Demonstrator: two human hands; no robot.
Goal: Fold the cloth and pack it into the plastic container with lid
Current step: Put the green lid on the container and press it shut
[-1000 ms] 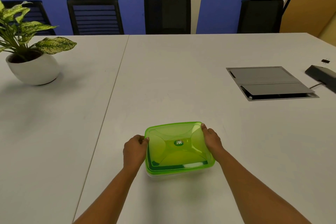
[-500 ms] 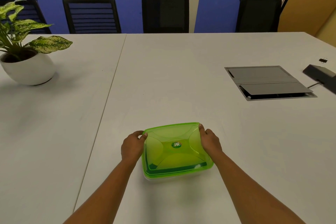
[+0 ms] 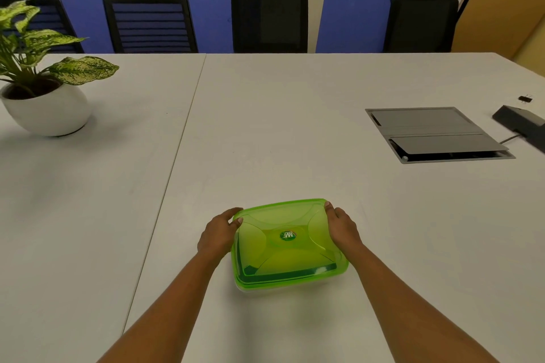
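A square plastic container with a translucent green lid (image 3: 287, 243) sits on the white table (image 3: 295, 127) close in front of me. The lid covers it, and a dark green band shows through along the near edge; I cannot tell whether that is the cloth. My left hand (image 3: 218, 234) grips the lid's left edge, thumb on top near the far left corner. My right hand (image 3: 342, 227) grips the right edge, thumb on the far right corner. A small round logo sits in the lid's middle.
A potted plant in a white bowl (image 3: 47, 109) stands at the far left. A grey cable hatch (image 3: 436, 134) is set into the table at the right, with a dark device (image 3: 522, 125) and cable beside it. Several black chairs (image 3: 268, 16) line the far edge.
Both hands stay on the lid's sides. The container has hardly shifted on the table; only the camera view has moved slightly.
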